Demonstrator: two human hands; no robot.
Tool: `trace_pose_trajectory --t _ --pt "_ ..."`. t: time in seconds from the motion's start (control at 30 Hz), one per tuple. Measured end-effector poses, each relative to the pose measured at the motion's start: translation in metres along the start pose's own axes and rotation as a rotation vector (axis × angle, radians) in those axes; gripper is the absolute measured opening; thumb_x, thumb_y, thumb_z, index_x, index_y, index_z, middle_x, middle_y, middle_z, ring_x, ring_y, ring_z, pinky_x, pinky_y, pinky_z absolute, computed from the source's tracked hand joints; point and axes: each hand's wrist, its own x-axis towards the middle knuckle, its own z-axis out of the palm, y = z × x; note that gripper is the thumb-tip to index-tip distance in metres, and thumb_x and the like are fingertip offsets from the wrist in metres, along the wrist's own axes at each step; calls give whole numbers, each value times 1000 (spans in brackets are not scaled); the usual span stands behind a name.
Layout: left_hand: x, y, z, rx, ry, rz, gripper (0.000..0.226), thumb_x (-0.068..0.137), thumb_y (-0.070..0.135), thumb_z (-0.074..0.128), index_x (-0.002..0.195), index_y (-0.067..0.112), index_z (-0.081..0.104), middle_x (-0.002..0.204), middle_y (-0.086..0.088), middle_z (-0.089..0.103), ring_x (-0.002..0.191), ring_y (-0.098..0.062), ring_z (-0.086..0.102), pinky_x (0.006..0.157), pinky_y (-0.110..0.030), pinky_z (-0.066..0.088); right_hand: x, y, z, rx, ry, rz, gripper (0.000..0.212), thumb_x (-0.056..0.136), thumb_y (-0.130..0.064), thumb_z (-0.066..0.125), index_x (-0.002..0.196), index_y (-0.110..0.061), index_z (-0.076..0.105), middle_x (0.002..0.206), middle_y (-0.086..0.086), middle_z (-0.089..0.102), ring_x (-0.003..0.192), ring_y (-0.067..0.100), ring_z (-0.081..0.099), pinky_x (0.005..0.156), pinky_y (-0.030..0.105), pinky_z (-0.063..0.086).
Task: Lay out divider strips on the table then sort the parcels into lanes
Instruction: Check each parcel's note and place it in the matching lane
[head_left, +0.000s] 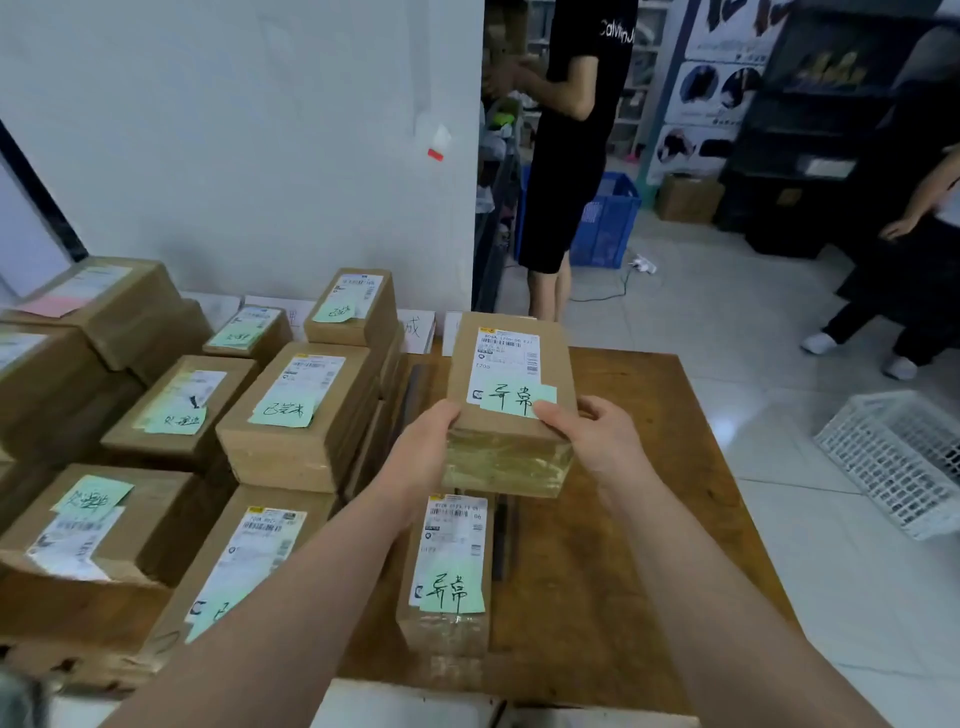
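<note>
Left hand and right hand grip held parcel by its near end. Land it flat just beyond the lying parcel, same lane.

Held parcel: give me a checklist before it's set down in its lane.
1. Grip: left hand and right hand both hold the held parcel at its near end: ok.
2. Label: its green note reads the same as the one on the table parcel: ok.
3. Lane edges: left divider strip and right divider strip lie on the table: ok.
4. Landing spot beyond the table parcel: hidden under the held parcel: cannot tell.
</note>
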Motion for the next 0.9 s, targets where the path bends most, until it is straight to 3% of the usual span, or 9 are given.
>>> trace_pose_trajectory --t 0.07,0.2,0.37,0.47,0.63,0.73,0.9 --pt "9 4 -9 20 -9 15 39 97 47 35 94 29 70 80 6 76 68 -6 72 54 -21 51 4 -6 10 2 14 -23 52 73 -35 82 117 -14 61 104 -4 70 87 11 70 65 22 54" --pt "40 14 -21 137 -28 85 43 98 51 31 102 27 68 89 8 75 83 -8 71 71 -27 49 30 -18 25 -42 26 -44 57 76 -36 80 126 -16 60 109 -4 69 93 14 68 82 35 57" --pt "99 26 -28 160 -16 99 33 103 42 34 97 34 66 87 14 75 81 -5 70 77 -29 51 89 -24 37 -104 13 -52 52 79 -36 77 124 -15 62 106 -5 69 91 13 67 81 33 56" --pt "132 31 -27 161 1 82 31 102 38 37 94 30 66 82 16 74 75 -1 69 72 -27 49 125 -25 44 -140 5 -44 49 79 -36 77 122 -17 63 111 -3 69 93 15 67 86 38 56" --pt "173 34 -25 171 16 42 30 102 37 37 95 27 64 96 7 72 91 -12 67 74 -30 49 168 -21 54 -158 9 -36 43 79 -35 77 117 -18 65 96 -10 68 88 11 66 86 36 55" --pt "188 32 -24 173 15 15 29 101 36 37 95 27 63 99 7 71 92 -11 66 70 -27 47 183 -17 58 -162 12 -28 44 80 -33 77 119 -16 65 104 -5 69 92 13 66 87 37 55" --pt "206 28 -22 165 -22 -27 29 103 39 38 118 28 59 113 5 69 99 -13 65 75 -28 51 193 -10 61 -188 26 -17 46 82 -31 75 123 -14 62 115 -1 68 92 11 64 85 35 56"
